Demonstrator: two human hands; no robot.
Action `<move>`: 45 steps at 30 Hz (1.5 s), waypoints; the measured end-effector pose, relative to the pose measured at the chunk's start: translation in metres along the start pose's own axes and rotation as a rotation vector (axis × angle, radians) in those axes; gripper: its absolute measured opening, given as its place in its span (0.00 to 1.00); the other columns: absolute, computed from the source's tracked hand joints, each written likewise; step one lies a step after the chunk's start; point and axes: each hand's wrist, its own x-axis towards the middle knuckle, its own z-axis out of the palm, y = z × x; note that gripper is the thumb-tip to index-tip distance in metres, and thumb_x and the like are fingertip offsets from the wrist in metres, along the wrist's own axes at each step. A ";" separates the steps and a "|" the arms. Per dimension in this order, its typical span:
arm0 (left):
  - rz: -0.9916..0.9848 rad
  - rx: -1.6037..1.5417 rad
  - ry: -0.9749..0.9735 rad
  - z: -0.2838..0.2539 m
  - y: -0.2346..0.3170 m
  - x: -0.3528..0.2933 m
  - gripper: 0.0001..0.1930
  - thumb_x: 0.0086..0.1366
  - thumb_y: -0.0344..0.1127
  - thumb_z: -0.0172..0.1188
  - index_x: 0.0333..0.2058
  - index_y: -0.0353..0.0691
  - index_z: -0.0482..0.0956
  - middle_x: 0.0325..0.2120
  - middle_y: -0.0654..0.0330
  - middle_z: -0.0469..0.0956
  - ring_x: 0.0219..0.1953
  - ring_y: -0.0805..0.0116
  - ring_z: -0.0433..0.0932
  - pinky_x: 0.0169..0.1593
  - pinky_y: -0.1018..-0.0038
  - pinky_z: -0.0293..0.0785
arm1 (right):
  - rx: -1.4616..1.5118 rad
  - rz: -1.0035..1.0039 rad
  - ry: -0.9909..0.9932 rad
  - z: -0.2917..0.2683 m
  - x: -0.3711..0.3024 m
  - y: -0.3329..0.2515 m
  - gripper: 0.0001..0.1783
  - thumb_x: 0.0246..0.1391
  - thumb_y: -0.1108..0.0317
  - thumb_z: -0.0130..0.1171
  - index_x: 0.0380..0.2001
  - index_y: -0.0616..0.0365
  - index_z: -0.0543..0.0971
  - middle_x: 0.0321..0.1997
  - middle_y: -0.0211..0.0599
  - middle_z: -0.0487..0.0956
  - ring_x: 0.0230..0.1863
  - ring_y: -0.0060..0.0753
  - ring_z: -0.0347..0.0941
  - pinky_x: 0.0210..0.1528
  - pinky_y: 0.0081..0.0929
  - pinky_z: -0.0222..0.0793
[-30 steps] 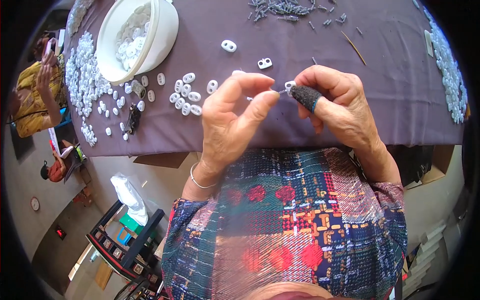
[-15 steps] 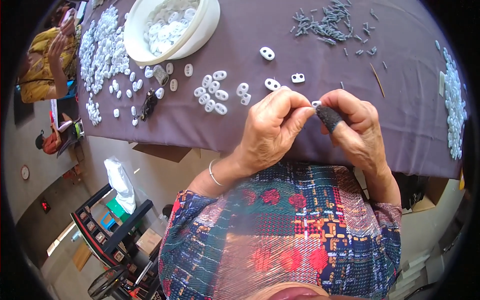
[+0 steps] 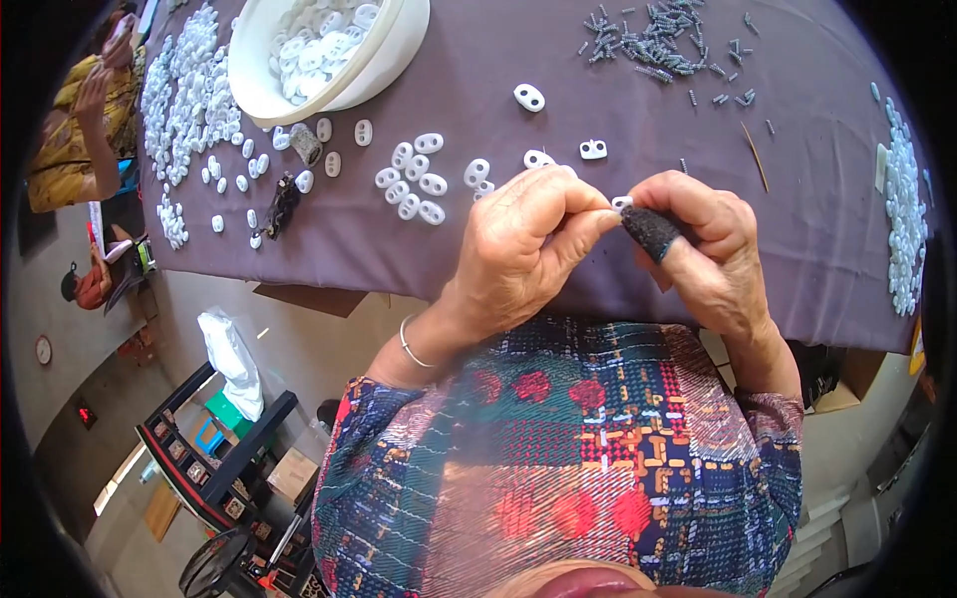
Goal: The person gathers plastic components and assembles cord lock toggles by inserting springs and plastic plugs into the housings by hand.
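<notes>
Near the table's front edge, my two hands meet at a small white plastic cord lock [image 3: 622, 202], mostly hidden by fingertips. My right hand [image 3: 698, 239] is closed, pinching it between the forefinger and the thumb, which wears a dark fabric cover [image 3: 650, 235]. My left hand [image 3: 528, 239] is closed too, its thumb and forefinger pressed together against the left side of the piece. Just beyond lie white two-hole cord locks: one with a bar on top [image 3: 593, 149], one partly behind my left hand [image 3: 538, 158], and one farther off [image 3: 529, 97].
A white tub [image 3: 399, 60] of cord locks stands far left, beside a heap of small white pieces [image 3: 194, 90]. Several cord locks [image 3: 409, 179] cluster left of centre. Grey springs [image 3: 663, 40] lie at the back, a thin brown stick [image 3: 755, 156] right, and pale pieces [image 3: 902, 219] at the right edge.
My left hand and wrist have shifted slightly left. Both hands still pinch at the cord lock. The whole view has moved a little, with the table things sliding left and up.
</notes>
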 end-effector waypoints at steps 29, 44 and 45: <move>-0.018 0.477 -0.008 -0.041 -0.023 0.035 0.06 0.48 0.24 0.60 0.27 0.38 0.75 0.26 0.58 0.75 0.27 0.63 0.75 0.31 0.72 0.71 | 0.163 0.029 0.145 -0.005 -0.010 0.009 0.06 0.51 0.80 0.46 0.31 0.66 0.73 0.18 0.27 0.71 0.15 0.11 0.62 0.16 0.11 0.56; 0.036 0.775 0.044 -0.031 -0.017 0.032 0.09 0.47 0.31 0.66 0.28 0.37 0.77 0.25 0.62 0.75 0.30 0.66 0.71 0.34 0.73 0.67 | 0.140 0.097 0.134 -0.005 -0.011 0.008 0.10 0.43 0.80 0.49 0.32 0.67 0.74 0.23 0.33 0.74 0.24 0.18 0.71 0.27 0.16 0.67; 0.052 0.735 0.060 -0.029 -0.017 0.034 0.09 0.48 0.30 0.66 0.28 0.37 0.77 0.24 0.62 0.75 0.28 0.68 0.72 0.31 0.75 0.67 | 0.131 0.060 0.153 -0.004 -0.011 0.011 0.08 0.46 0.80 0.48 0.31 0.66 0.73 0.20 0.30 0.73 0.20 0.15 0.66 0.22 0.13 0.61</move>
